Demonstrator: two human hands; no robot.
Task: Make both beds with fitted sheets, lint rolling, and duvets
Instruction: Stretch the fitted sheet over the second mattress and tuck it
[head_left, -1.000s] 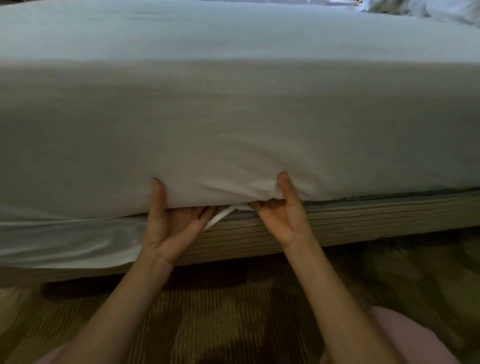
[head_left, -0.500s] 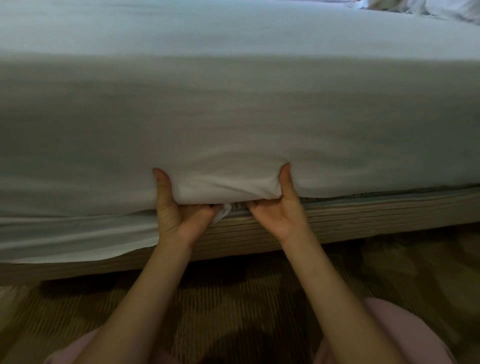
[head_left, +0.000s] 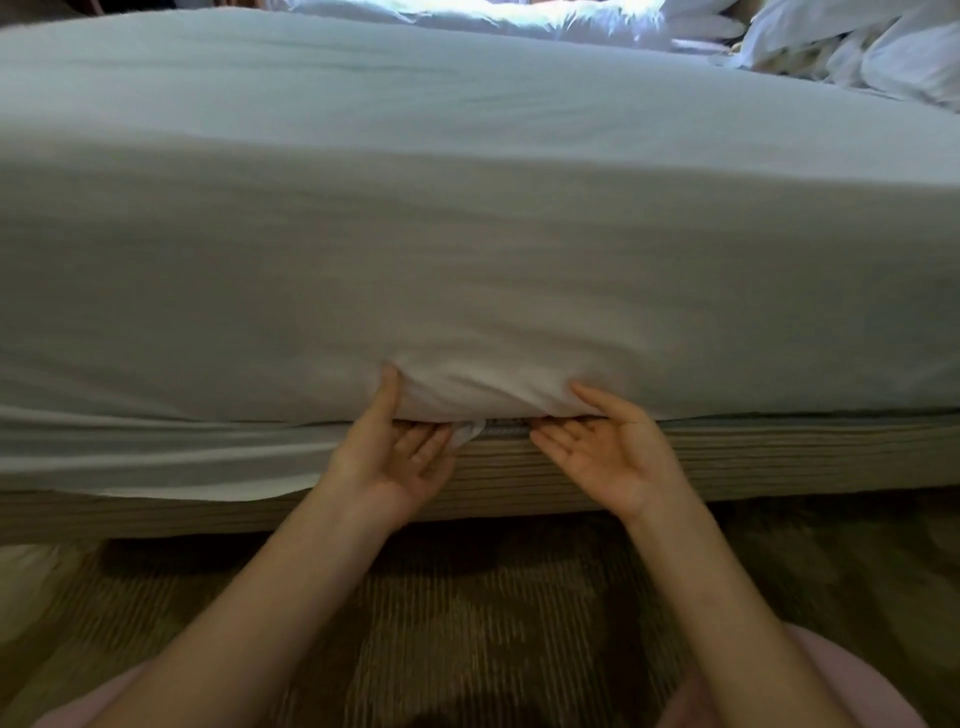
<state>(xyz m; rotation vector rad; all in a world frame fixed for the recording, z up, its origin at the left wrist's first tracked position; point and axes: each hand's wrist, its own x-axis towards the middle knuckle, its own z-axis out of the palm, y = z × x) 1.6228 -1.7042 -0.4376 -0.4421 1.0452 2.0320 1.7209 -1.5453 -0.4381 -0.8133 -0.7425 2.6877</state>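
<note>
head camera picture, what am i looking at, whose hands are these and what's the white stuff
No machine here: a person wears a camera on the head, so you look down their own bare arms. The white stuff is a fitted sheet over a mattress, on a ribbed bed base above patterned carpet. The left hand and right hand lie palm up at the mattress's lower edge, thumbs against the sheet, fingertips at the gap beneath. Neither grips anything. Further left the sheet hangs loose over the base. More white bedding is heaped far right.
</note>
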